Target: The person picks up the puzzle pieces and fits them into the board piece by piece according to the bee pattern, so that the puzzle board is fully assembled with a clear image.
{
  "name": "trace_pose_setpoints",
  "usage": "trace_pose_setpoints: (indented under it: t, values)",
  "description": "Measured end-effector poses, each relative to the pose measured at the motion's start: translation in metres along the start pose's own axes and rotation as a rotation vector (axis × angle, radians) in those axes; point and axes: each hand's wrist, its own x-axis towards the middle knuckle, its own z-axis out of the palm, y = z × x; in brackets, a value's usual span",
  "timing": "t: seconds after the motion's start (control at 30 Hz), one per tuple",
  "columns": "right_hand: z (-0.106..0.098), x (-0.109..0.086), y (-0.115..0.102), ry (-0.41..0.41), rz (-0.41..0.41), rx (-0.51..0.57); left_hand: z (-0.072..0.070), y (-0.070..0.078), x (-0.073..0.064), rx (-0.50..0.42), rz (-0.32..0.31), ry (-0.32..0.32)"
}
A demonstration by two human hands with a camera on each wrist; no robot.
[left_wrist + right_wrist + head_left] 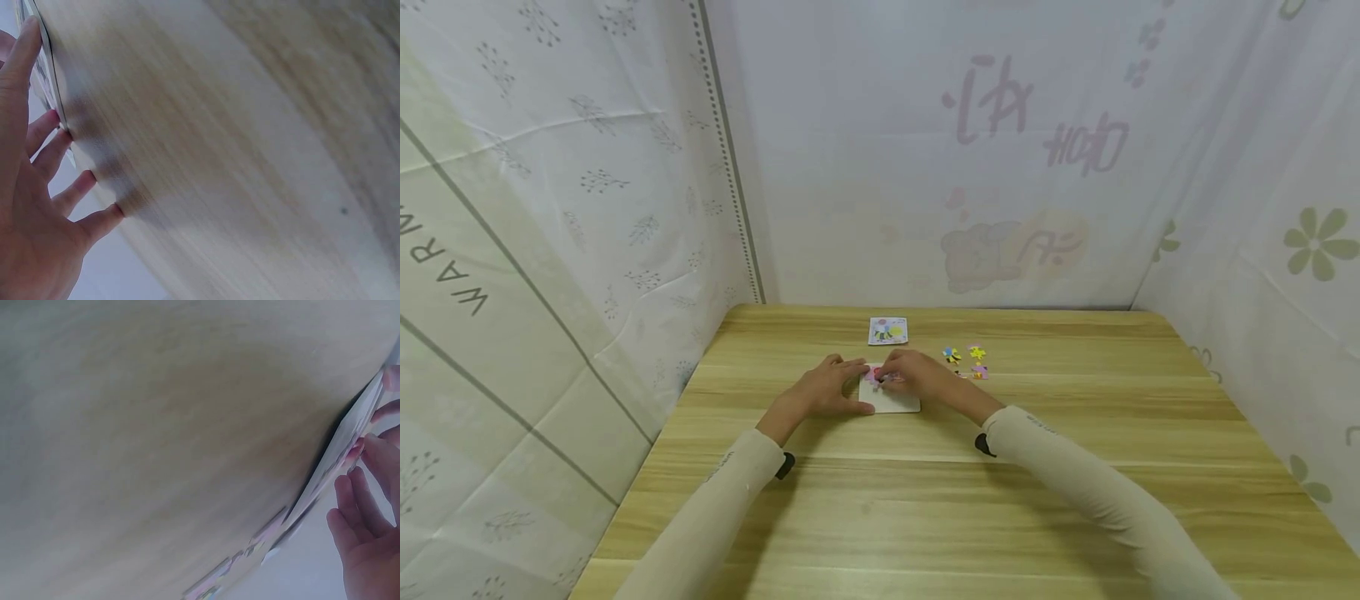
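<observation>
A white puzzle board (895, 403) lies on the table in front of the person, with pink puzzle pieces (871, 375) along its far part. The left hand (829, 390) steadies the board from the left, its thumb at the near edge and fingertips at the far left corner. In the left wrist view, the fingers (81, 187) are spread and fairly straight. From the right, the right hand (925, 375) reaches over the board and pinches a small puzzle piece (882, 381) between thumb and finger, low over it. The right hand's fingers partly hide the piece and the board's far right.
A picture card (887, 332) with a bee lies beyond the board. Several loose puzzle pieces, among them a yellow piece (977, 352), a bee piece (952, 356) and a pink one (980, 372), lie to the right. Patterned curtains (880, 167) surround the wooden table (865, 517).
</observation>
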Motion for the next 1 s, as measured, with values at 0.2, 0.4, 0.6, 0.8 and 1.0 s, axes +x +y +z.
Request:
trace_pose_setpoints:
  t: [0.2,0.4,0.6,0.8,1.0]
  values:
    - [0.006,0.006,-0.003,-0.024,0.004,-0.032,0.0,0.0,0.0,-0.002,0.001,-0.001]
    - [0.009,0.009,-0.006,-0.022,-0.005,-0.041,-0.001,0.0,0.0,-0.01,0.004,-0.001]
    - [0.009,0.01,-0.009,-0.047,0.007,-0.08,-0.001,0.0,0.0,-0.012,0.003,-0.006]
    - [0.011,0.013,-0.009,-0.067,0.009,-0.119,-0.001,0.0,0.0,-0.014,0.002,0.0]
    - [0.012,0.012,-0.009,-0.068,0.027,-0.103,-0.001,0.001,0.0,-0.016,0.0,-0.009]
